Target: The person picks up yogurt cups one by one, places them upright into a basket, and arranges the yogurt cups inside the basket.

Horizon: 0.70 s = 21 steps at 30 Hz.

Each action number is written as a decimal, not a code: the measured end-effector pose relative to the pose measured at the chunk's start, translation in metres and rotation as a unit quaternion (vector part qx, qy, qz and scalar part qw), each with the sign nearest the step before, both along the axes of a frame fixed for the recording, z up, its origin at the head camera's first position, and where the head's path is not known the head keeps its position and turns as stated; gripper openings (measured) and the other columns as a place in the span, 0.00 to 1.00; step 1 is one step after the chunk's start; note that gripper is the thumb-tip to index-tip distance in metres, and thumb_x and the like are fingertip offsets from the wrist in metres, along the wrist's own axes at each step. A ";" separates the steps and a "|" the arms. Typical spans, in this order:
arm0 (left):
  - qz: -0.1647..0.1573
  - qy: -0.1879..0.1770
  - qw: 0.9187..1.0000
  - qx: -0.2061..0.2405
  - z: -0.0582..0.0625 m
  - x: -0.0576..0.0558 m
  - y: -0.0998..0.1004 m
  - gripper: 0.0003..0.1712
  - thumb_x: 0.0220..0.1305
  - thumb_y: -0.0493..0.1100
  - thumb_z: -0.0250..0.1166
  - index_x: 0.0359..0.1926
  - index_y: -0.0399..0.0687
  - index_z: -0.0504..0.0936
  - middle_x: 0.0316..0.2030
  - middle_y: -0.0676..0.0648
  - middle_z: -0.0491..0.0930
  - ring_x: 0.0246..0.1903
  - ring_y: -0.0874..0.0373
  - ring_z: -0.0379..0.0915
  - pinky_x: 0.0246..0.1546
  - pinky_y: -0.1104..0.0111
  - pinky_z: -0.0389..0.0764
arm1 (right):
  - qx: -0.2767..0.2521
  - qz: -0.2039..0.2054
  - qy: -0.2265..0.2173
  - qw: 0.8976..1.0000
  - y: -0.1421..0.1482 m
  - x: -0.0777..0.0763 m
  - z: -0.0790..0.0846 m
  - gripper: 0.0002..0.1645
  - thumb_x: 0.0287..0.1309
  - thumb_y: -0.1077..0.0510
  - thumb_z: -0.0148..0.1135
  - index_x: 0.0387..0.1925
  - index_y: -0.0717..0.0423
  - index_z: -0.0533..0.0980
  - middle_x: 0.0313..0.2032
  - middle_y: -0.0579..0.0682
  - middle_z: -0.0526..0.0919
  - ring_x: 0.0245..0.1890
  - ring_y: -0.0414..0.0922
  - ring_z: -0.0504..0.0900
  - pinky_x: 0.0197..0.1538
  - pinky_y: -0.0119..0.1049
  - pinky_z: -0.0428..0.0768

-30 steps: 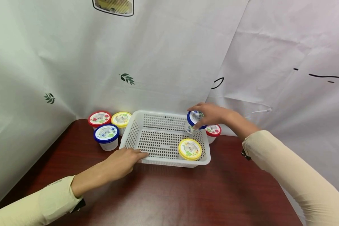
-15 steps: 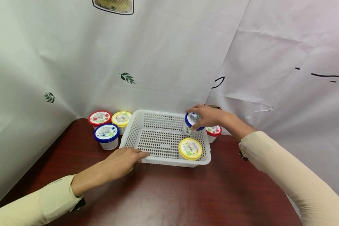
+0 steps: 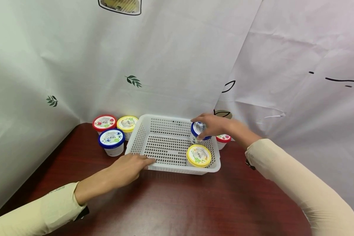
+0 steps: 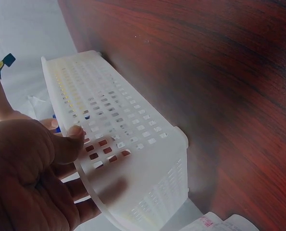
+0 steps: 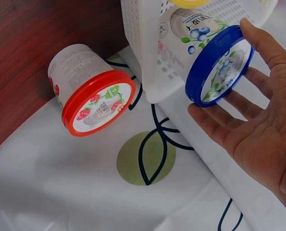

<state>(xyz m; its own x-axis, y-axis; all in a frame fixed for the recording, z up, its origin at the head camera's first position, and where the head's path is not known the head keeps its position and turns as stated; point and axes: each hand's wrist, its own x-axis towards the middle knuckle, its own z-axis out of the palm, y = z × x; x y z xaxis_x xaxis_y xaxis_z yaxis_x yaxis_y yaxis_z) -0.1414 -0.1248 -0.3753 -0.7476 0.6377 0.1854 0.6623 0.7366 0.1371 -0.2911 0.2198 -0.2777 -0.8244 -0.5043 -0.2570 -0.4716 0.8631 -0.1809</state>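
My right hand [image 3: 213, 125] grips a blue-lidded yogurt tub [image 5: 214, 67] by its lid, thumb and fingers on opposite sides. The tub is inside the white plastic basket [image 3: 174, 169], at its back right corner; whether its base touches the floor is hidden. A yellow-lidded tub [image 3: 199, 156] stands just in front of it in the basket. At the basket's front left corner, my left hand [image 3: 131, 167] holds the rim. In the left wrist view, its thumb presses the outer wall [image 4: 118, 130] and the other fingers go over the inner side.
Left of the basket stand red-lidded [image 3: 104, 123], yellow-lidded [image 3: 127, 124] and blue-lidded [image 3: 111, 139] tubs. Another red-lidded tub [image 5: 92, 91] is outside its right end. A white printed curtain [image 3: 177, 65] hangs behind the dark red wooden table [image 3: 177, 206].
My right hand has moved the blue-lidded tub slightly left and down, deeper into the basket's back right corner. My left hand stays on the rim.
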 end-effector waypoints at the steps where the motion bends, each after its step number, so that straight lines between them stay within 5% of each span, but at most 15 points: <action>1: 0.000 0.000 1.000 0.001 0.000 0.000 0.000 0.25 0.70 0.27 0.67 0.62 0.49 0.91 0.49 0.46 0.95 0.42 0.46 0.92 0.41 0.53 0.90 | 0.002 0.000 -0.002 1.000 -0.001 0.000 -0.002 0.52 0.67 0.45 0.80 0.87 0.46 0.68 0.86 0.62 0.65 0.84 0.64 0.69 0.81 0.65 0.74; 21: 0.006 -0.012 1.000 0.003 -0.002 0.000 -0.001 0.26 0.70 0.27 0.67 0.64 0.50 0.91 0.51 0.45 0.95 0.43 0.46 0.91 0.42 0.51 0.91 | 0.029 0.005 -0.027 0.999 -0.006 -0.006 -0.022 0.53 0.71 0.40 0.77 0.89 0.44 0.63 0.87 0.63 0.61 0.87 0.66 0.64 0.84 0.68 0.68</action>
<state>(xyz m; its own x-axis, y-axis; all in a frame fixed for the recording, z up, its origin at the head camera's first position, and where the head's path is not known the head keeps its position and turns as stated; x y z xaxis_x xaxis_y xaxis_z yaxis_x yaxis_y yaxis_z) -0.1413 -0.1254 -0.3773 -0.7594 0.6278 0.1709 0.6501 0.7434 0.1576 -0.2969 0.2140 -0.3001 -0.8036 -0.4955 -0.3299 -0.4711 0.8681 -0.1563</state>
